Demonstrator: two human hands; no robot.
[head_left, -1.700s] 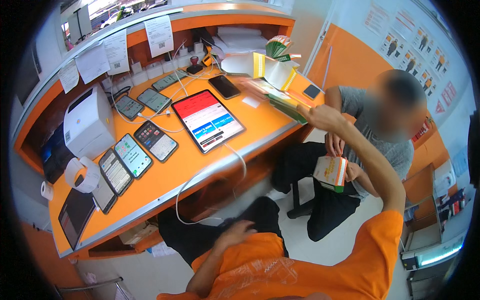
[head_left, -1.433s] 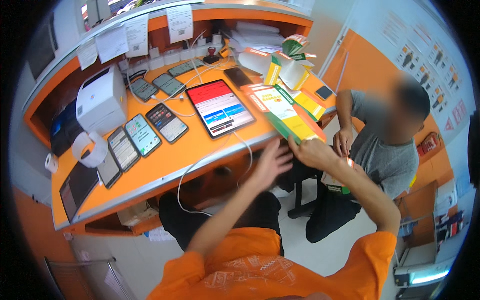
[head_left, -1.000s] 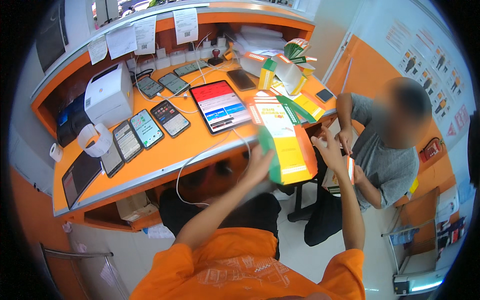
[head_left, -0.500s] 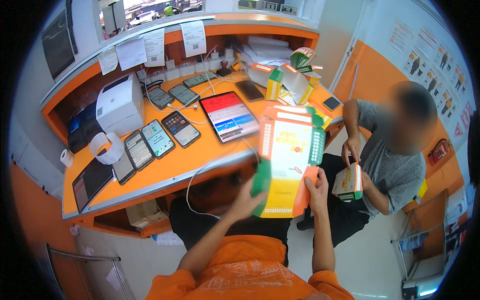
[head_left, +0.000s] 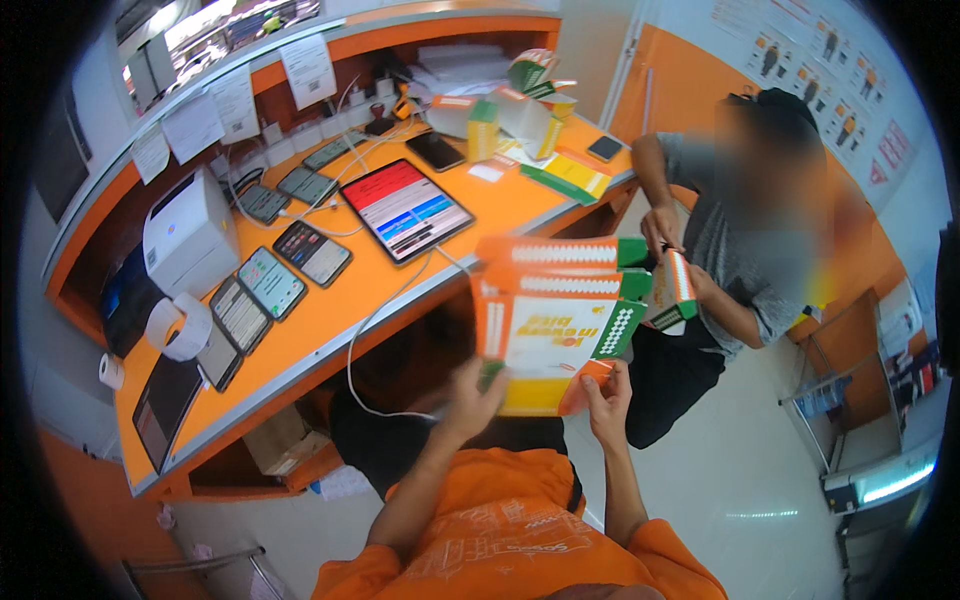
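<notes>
An unfolded carton (head_left: 548, 345), white with orange, green and yellow flaps, is held up in front of my lap. My left hand (head_left: 472, 408) grips its near left corner, slightly blurred. At the near right corner, my right hand (head_left: 607, 402) pinches an orange flap between thumb and fingers. The printed panel faces up, and its long flaps stretch away from me. To the right sits a person in a grey shirt (head_left: 745, 290), whose two hands work on a similar carton (head_left: 680, 290) that is folded up.
An orange desk (head_left: 330, 345) holds a tablet (head_left: 405, 210), several phones (head_left: 272, 282), a white label printer (head_left: 190, 230) and a paper roll (head_left: 180, 327). More cartons (head_left: 575, 178) lie at its right end. A white cable (head_left: 352, 365) hangs over the front edge. Metal-framed chairs (head_left: 815, 430) stand right.
The carton has tipped, so its near yellow panel looks shorter and its far flaps show more. My view has swung right, and the desk appears further left.
</notes>
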